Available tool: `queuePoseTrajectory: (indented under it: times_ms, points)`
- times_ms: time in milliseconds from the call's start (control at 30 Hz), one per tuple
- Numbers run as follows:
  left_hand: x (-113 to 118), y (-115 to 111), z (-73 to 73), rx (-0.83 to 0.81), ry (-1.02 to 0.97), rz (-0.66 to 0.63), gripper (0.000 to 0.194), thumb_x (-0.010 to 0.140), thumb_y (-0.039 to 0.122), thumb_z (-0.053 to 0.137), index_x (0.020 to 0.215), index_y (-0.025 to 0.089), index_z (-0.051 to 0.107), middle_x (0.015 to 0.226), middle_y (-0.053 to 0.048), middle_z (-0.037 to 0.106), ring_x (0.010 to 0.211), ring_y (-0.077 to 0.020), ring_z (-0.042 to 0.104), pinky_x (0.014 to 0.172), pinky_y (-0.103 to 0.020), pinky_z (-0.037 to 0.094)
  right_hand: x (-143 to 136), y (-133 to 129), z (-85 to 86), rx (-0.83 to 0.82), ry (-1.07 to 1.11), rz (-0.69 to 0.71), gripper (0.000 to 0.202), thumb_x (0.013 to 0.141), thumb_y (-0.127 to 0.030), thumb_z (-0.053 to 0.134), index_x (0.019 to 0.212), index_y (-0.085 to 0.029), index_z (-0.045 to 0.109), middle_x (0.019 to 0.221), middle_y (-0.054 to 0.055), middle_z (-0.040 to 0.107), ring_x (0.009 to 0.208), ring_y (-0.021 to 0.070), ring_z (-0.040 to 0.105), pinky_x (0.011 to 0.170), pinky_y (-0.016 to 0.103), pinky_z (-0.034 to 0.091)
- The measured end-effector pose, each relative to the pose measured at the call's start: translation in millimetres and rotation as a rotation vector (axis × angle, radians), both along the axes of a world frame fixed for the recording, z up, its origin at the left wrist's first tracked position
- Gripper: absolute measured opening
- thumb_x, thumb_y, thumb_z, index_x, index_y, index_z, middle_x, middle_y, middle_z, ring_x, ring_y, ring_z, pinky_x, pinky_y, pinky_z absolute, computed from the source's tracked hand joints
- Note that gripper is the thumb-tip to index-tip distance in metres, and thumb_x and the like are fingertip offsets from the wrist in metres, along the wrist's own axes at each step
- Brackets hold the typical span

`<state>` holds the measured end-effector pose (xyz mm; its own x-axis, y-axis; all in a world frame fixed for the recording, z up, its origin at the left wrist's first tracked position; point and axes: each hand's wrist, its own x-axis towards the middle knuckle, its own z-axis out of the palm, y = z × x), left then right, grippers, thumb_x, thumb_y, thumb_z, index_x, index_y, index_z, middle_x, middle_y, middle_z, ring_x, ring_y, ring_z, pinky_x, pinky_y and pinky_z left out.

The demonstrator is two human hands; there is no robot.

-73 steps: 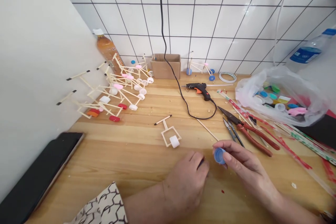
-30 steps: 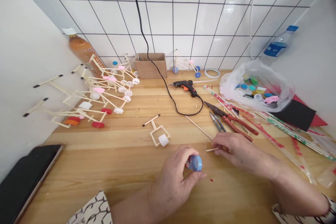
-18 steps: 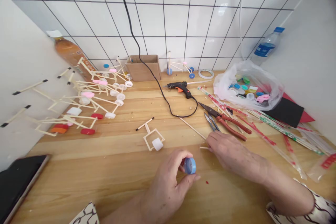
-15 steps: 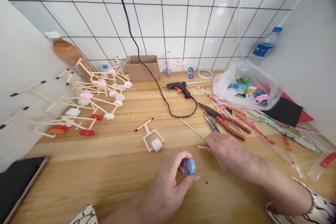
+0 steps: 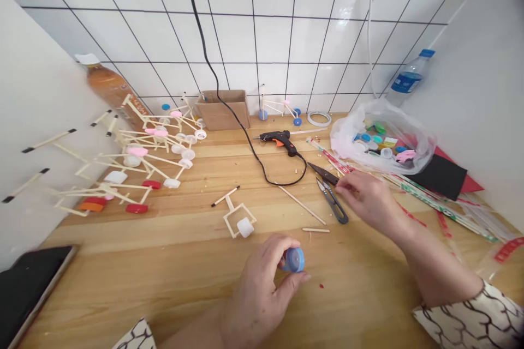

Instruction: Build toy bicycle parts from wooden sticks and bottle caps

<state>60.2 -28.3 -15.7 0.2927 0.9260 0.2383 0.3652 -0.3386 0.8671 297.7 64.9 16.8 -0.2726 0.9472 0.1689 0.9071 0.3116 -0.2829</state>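
A blue bottle cap (image 5: 295, 259) is held between the thumb and fingers of my left hand (image 5: 264, 289), its hollow side facing right. My right hand (image 5: 370, 202) is over the red-handled pliers (image 5: 323, 173), fingers bent together near the handles; what they grip, if anything, is hidden. Dark snips (image 5: 333, 202) lie just left of that hand. A long thin stick (image 5: 303, 204) and a short stick (image 5: 315, 230) rest on the wood between my hands. Left of them lies a small stick frame (image 5: 229, 212) with a white cap (image 5: 245, 227) on it.
A black glue gun (image 5: 278, 139) lies behind, its cable looping forward. Several stick-and-cap models (image 5: 139, 151) crowd the left, near an orange bottle (image 5: 110, 87) and a phone (image 5: 36, 278). On the right are a bag of caps (image 5: 385, 139), plastic strips and a water bottle (image 5: 409, 79).
My right hand has moved from the sticks up and right to the pliers, uncovering the short stick and the snips' handles. My left hand still holds the blue cap.
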Motion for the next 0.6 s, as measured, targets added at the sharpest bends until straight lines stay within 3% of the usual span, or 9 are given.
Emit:
queuePoseTrajectory:
  times_ms: [67,100,300,600]
  points:
    - [0,0,-0.7,0.003,-0.004,-0.001,0.030,0.073,0.010,0.064,0.100,0.021,0.054,0.085,-0.001,0.061,0.072,-0.0136,0.057,0.068,-0.025,0.051,12,18,2.5,-0.116,-0.120,-0.173,0.016,0.083,-0.026,0.049,0.076,-0.020,0.062,0.075,0.004,0.066,0.070,0.0181,0.058,0.061,0.027,0.039]
    - [0,1,-1.3,0.006,-0.005,-0.003,0.030,0.073,0.011,0.064,0.100,0.021,0.054,0.085,-0.001,0.061,0.072,-0.0136,0.057,0.068,-0.025,0.051,17,26,3.1,-0.145,-0.148,-0.195,0.017,0.082,-0.027,0.049,0.074,-0.020,0.063,0.073,0.004,0.066,0.067,0.0182,0.058,0.058,0.026,0.038]
    - [-2,0,-5.7,0.007,0.010,-0.025,0.031,0.075,0.013,0.064,0.103,0.022,0.052,0.090,-0.002,0.061,0.075,-0.0141,0.058,0.070,-0.026,0.050,25,60,-1.3,-0.207,-0.278,-0.274,0.016,0.077,-0.021,0.051,0.070,-0.018,0.065,0.073,0.010,0.068,0.070,0.0223,0.060,0.054,0.028,0.033]
    - [-3,1,-8.6,0.028,-0.021,-0.065,0.033,0.075,0.012,0.064,0.104,0.022,0.050,0.090,-0.003,0.060,0.076,-0.0144,0.057,0.070,-0.026,0.049,33,69,-7.5,-0.268,-0.178,-0.277,0.013,0.068,-0.018,0.052,0.056,-0.019,0.056,0.062,0.006,0.061,0.063,0.0201,0.056,0.051,0.027,0.031]
